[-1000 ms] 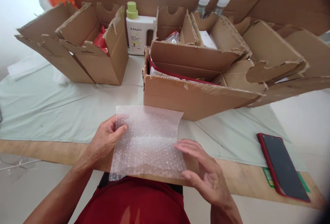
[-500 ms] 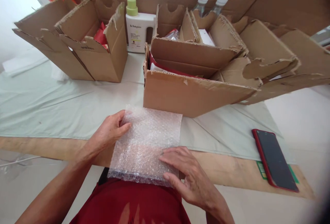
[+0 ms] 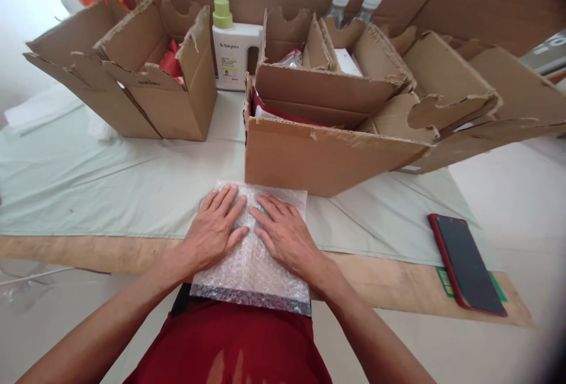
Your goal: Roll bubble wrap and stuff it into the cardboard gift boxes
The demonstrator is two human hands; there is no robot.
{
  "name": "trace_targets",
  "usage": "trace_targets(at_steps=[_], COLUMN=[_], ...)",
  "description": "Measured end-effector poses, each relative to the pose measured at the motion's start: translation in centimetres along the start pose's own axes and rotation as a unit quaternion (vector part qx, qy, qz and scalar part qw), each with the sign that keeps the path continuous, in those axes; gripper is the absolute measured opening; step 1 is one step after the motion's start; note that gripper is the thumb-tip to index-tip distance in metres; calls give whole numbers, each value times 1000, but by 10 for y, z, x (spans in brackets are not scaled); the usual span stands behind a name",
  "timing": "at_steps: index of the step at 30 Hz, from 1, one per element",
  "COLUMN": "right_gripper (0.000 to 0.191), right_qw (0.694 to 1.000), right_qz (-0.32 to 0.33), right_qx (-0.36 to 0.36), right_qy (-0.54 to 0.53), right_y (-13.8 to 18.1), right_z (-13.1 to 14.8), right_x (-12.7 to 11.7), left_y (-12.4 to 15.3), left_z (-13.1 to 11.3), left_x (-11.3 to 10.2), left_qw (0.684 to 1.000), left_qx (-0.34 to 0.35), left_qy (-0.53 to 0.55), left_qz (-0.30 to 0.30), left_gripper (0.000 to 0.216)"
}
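A clear sheet of bubble wrap [image 3: 247, 272] lies over the front edge of the table, its near end hanging close to my red shirt. My left hand [image 3: 216, 225] rests flat on the sheet's left half, fingers stretched out. On the right half my right hand [image 3: 283, 230] is also laid flat with its fingers spread. The two hands are close together near the sheet's far end, and neither grips anything. Whether the sheet is a bag or several layers cannot be made out.
Just beyond the sheet stands a cardboard box [image 3: 327, 160] with red-edged packets inside. More cut boxes [image 3: 172, 107] stand at the left, with a white detergent bottle [image 3: 234, 56] between. A red-cased phone [image 3: 469, 266] lies at the right on the table edge.
My left hand has let go of the sheet's left edge and now lies flat on it. My right hand has moved away from me, up the sheet. The bubble wrap looks flatter.
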State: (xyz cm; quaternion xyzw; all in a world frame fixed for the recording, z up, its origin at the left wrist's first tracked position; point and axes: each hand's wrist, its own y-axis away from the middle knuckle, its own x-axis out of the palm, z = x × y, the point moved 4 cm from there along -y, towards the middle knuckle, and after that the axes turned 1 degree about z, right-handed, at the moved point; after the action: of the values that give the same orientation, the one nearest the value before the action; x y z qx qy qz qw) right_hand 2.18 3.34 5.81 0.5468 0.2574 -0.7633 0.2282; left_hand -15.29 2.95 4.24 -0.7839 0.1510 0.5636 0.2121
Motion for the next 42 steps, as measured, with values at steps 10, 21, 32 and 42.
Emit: trace_targets(at_steps=[10,21,32,42], right_gripper=[36,41,54,41], right_qw=[985,984,995,996], right_qz=[-94,-80,-69,-81], right_qx=[129,141,35,-16], right_qy=[68,79,65,13], right_y=[63,52,152,121], right_z=[-32,-49,2,17], right_x=[-15,-4,-23,1], left_y=[5,-2,34,93], left_z=[6,12,15,21], left_x=[7,8,-38,-60], left_qw=[999,999,988,977], left_qx=[-3,-5,50,74], left_qy=[14,0,145,118], left_qz=[39,47,28,164], left_gripper=[57,61,45,74])
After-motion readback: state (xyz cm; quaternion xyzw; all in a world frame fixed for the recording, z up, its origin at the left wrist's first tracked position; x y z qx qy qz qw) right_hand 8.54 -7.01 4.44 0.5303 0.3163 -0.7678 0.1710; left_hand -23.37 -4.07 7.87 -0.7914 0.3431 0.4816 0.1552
